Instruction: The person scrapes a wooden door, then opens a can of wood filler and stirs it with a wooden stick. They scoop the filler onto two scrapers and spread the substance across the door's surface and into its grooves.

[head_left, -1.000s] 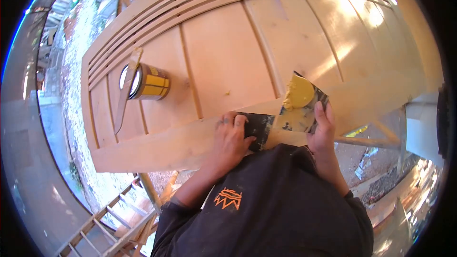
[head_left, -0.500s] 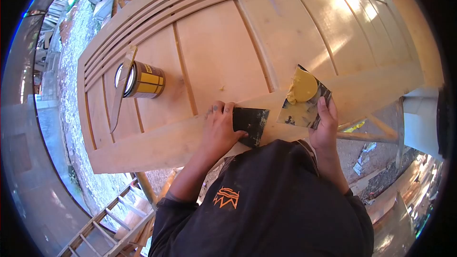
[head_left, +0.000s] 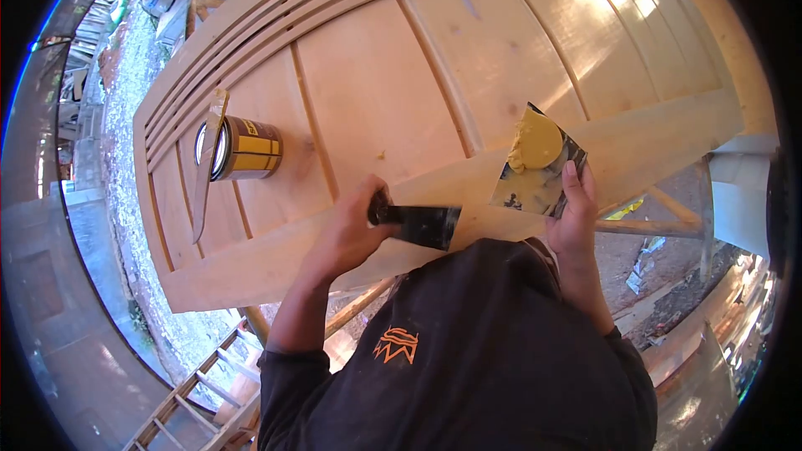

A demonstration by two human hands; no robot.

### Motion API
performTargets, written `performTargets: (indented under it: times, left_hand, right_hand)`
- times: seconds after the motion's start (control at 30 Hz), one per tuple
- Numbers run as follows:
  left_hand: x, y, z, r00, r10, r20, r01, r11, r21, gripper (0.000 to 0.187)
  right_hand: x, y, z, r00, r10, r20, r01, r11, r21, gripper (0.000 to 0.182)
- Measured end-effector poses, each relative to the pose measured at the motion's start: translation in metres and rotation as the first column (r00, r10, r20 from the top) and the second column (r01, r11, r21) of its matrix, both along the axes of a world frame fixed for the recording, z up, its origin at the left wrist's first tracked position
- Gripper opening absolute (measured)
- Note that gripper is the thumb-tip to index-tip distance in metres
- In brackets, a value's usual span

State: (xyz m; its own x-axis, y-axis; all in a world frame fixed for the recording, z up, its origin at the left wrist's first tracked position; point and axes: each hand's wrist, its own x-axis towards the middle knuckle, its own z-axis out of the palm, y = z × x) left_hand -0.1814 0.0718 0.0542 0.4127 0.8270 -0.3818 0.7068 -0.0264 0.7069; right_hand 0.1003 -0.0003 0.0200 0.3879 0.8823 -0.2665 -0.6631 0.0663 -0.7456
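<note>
My left hand [head_left: 355, 230] is closed round the dark handle of a black putty knife [head_left: 428, 226], its blade pointing right over the near edge of the wooden door [head_left: 368, 92]. In my right hand [head_left: 575, 205] a square metal plate [head_left: 535, 184] is pinched at its lower right corner. A thick heap of yellow putty [head_left: 535, 144] sits on that plate. A small yellow dab lies on the door panel, above and between my two hands.
A brown and yellow can [head_left: 251, 149] stands on the door at the left, with a long wooden stick [head_left: 206, 169] across its top. Below left is a wooden ladder [head_left: 196, 397]. A timber support [head_left: 652, 227] shows under the door at the right.
My left hand has lifted and turned the black putty knife, so its handle now shows and its blade looks narrower. My right hand has barely moved. The view has shifted slightly.
</note>
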Motion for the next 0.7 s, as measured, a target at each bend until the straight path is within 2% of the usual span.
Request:
performTargets:
  times: [0.07,0.1,0.2,0.3,0.47,0.6,0.7]
  left_hand:
    - [-0.007,-0.004,0.022,0.988,0.052,0.144,-0.066,0.993,0.097,0.043]
    - [-0.006,-0.006,0.037,0.991,0.035,0.133,-0.063,0.974,0.219,0.035]
    - [-0.003,-0.011,0.051,0.995,0.026,0.098,-0.062,0.921,0.385,0.028]
    - [-0.006,-0.009,0.040,0.997,0.043,0.066,-0.065,0.917,0.393,0.023]
    - [-0.012,-0.011,0.018,0.988,0.033,0.153,-0.107,0.857,0.503,0.021]
    - [-0.015,-0.015,0.007,0.991,0.031,0.128,-0.105,0.772,0.626,0.023]
    - [-0.015,-0.014,-0.006,0.983,-0.036,0.179,-0.111,0.658,0.745,0.026]
  right_hand:
    - [0.000,0.000,0.000,1.000,-0.022,-0.006,0.022,1.000,-0.004,0.034]
    - [0.000,0.001,-0.001,1.000,-0.029,-0.007,0.029,1.000,-0.013,0.034]
    - [0.000,0.001,-0.004,0.999,-0.032,-0.008,0.032,0.999,-0.035,0.034]
    - [-0.002,0.005,-0.004,1.000,-0.011,-0.007,0.011,0.999,-0.030,0.033]
    - [-0.003,0.007,-0.008,0.999,0.043,0.021,-0.042,0.999,-0.034,0.037]
    - [-0.006,0.008,-0.008,0.999,0.044,0.032,-0.042,0.998,-0.046,0.037]
    - [-0.005,0.008,-0.008,0.998,0.052,0.030,-0.051,0.998,-0.043,0.037]
